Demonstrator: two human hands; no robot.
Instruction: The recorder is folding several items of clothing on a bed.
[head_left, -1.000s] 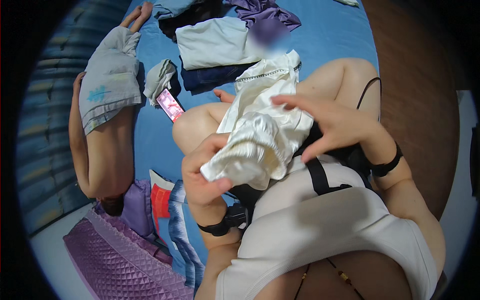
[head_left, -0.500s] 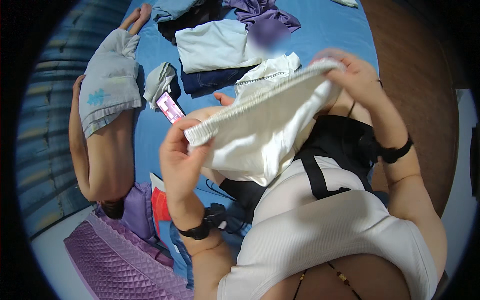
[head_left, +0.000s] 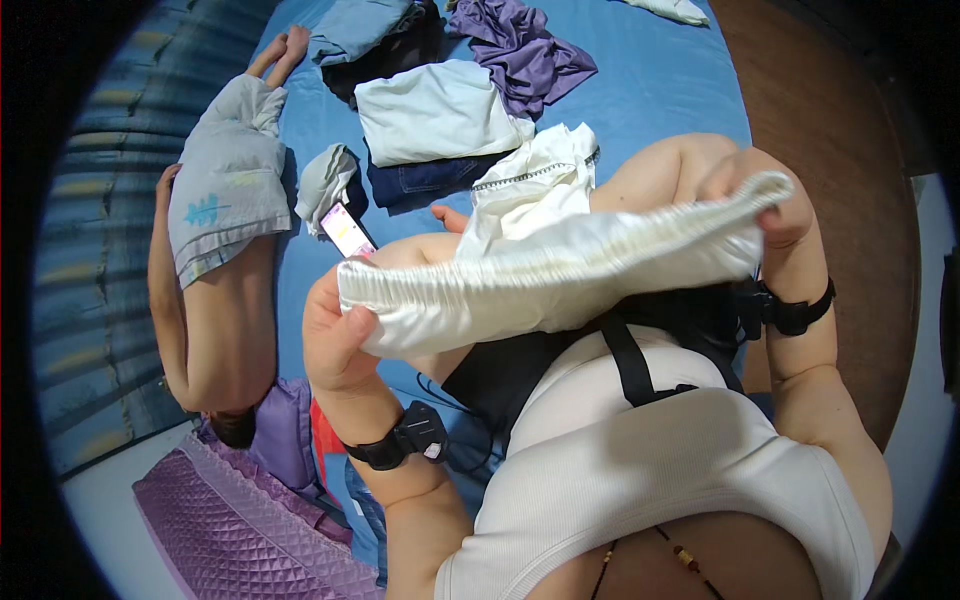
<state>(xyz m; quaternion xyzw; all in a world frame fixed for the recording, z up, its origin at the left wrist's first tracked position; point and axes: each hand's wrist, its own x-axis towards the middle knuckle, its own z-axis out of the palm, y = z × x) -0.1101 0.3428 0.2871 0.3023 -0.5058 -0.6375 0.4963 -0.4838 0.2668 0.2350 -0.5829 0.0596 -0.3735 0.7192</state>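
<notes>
A white satiny garment with a gathered elastic waistband stretches across my lap. Its lower part hangs in folds, so I cannot tell if it is shorts or a skirt. My left hand pinches one end of the waistband, thumb in front. At the opposite end, my right hand grips the band, its fingers partly behind the cloth and slightly blurred. Just beyond lies another white garment with a dark beaded trim. A phone with a lit screen rests near my left knee.
Folded white cloth lies over dark jeans on the blue bed. Purple cloth and a blue-and-black pile lie farther off. Another person lies at the left. A quilted purple pillow is near left.
My hands have moved farther apart, the right one outward and down. The waistband is now pulled wider and more level, and the hanging cloth has bunched up.
</notes>
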